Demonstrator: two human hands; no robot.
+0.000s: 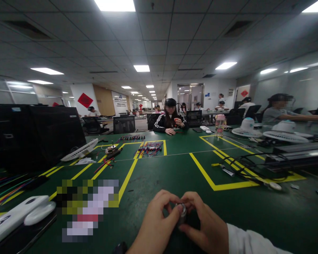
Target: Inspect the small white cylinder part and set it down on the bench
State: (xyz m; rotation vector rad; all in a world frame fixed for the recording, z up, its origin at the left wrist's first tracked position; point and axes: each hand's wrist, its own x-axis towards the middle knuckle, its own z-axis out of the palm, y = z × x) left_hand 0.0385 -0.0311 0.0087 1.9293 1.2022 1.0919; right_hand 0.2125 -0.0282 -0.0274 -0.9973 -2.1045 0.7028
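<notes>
My left hand [159, 220] pinches a small silver, round metal part [183, 213] between thumb and fingers, just above the green table. From the other side, my right hand [208, 224] has its fingers curled round the same part, with the fingertips at its top and the thumb low beside it. The fingers cover much of the part, so its exact kind cannot be made out. A white sleeve [250, 240] covers my right forearm, and a dark band [119, 248] shows by my left wrist.
The green table [159, 176] bears yellow tape outlines. To the left are a black monitor [34, 135], a white device marked 3 [16, 218] and a blurred-out patch. Wired parts [149, 149] lie ahead; black cables [243, 173] lie right. A person [171, 118] sits opposite.
</notes>
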